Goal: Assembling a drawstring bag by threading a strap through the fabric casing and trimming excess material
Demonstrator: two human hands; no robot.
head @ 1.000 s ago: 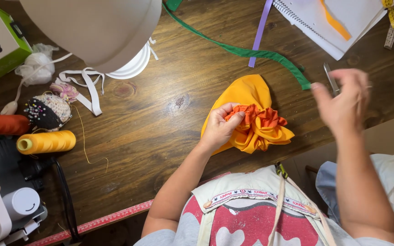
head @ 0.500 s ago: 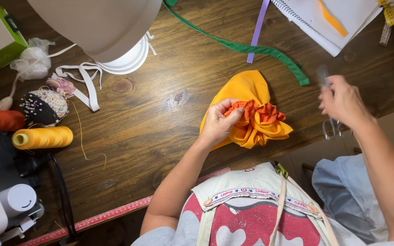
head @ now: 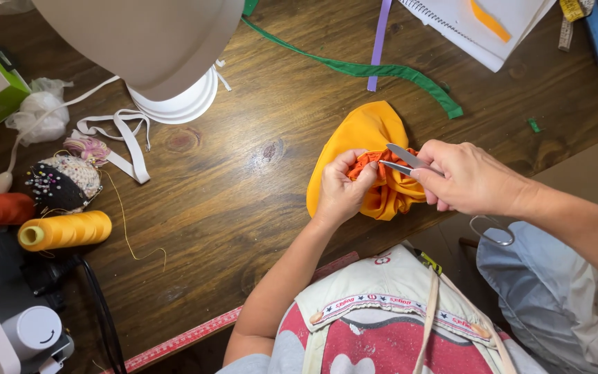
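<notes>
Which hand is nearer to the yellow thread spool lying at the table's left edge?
Left. The left hand pinches the gathered orange fabric mid-table, on the side toward the yellow thread spool. The right hand, holding scissors, lies farther right, beyond the fabric.

a yellow thread spool point(head: 65, 230), a pincushion point(head: 62, 183), a green ribbon point(head: 368, 68) and a notebook point(head: 482, 26) are seen on the wooden table point(head: 243, 208).

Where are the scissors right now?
In the head view, right of centre: the scissors are in the right hand, blades open at the orange gathers of the yellow fabric pinched by the left hand.
</notes>
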